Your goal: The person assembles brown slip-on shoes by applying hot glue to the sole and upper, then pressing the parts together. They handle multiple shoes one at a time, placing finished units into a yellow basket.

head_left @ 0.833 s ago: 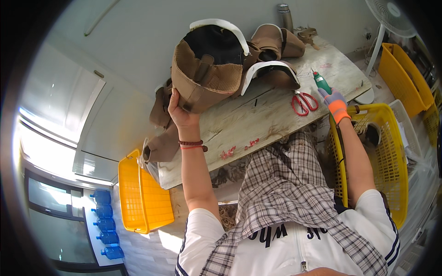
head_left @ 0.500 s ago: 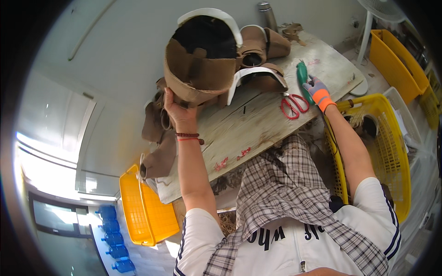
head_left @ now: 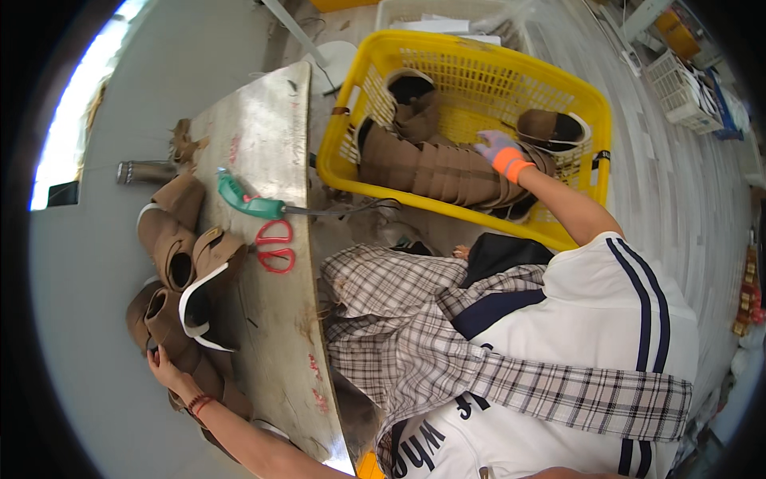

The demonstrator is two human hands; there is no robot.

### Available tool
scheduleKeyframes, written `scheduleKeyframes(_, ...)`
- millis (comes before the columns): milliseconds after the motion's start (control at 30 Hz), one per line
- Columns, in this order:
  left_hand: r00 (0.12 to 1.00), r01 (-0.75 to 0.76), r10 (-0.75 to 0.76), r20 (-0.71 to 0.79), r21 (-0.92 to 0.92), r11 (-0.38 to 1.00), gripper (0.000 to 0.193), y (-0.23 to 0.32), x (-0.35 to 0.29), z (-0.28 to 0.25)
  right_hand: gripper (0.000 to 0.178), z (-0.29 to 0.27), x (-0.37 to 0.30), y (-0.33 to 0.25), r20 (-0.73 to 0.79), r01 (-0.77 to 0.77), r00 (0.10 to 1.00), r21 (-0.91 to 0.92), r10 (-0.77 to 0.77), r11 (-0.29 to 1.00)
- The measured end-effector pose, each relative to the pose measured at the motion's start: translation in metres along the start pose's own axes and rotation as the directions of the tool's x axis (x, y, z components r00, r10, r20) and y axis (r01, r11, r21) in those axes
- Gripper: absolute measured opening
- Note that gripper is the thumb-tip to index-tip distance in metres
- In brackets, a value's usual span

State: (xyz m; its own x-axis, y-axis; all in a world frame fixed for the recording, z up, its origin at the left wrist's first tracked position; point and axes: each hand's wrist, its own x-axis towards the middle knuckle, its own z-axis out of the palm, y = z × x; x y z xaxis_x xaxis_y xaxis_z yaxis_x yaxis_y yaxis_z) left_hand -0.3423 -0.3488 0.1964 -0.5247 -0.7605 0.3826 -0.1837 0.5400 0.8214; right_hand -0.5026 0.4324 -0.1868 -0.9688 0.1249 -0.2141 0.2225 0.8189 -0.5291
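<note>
My left hand (head_left: 166, 374) is at the far left, its fingers against a brown cupped fabric piece (head_left: 163, 313) in the pile along the table's edge; the fingers seem closed on its rim and are partly hidden. My right hand (head_left: 503, 153), in a grey-purple glove with an orange cuff, reaches into a yellow basket (head_left: 586, 191). Its fingers are stretched out just above a long nested row of similar brown pieces (head_left: 439, 169). On the table lie a green corded hand tool (head_left: 254, 206) and red-handled scissors (head_left: 276, 257).
A brown piece with white edging (head_left: 206, 299) stands near the scissors. Beyond the pile are a metal flask (head_left: 146, 172) and brown scraps (head_left: 185, 142). The tool's dark cord (head_left: 343, 211) runs off the worn table (head_left: 275, 128) toward the basket. Another brown piece (head_left: 550, 130) lies at the basket's right.
My view has swung right toward the basket. My right hand has left the green tool and moved into the basket. My left hand has lowered the brown piece from mid-air to the pile.
</note>
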Motion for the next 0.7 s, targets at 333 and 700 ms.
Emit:
scheduleKeyframes(333,0.969,-0.153,0.177,-0.172,0.145,0.978,0.034,0.026,-0.133,-0.016,0.073,-0.04,-0.043,0.164,-0.145,-0.225,0.974,-0.747,0.176,0.625)
scheduleKeyframes(700,0.993,0.095,-0.094,-0.068,0.012,0.995,0.029,-0.001,-0.26,-0.02,0.037,-0.063,-0.006,0.198,-0.052,-0.219,0.954,-0.794,0.295,0.567)
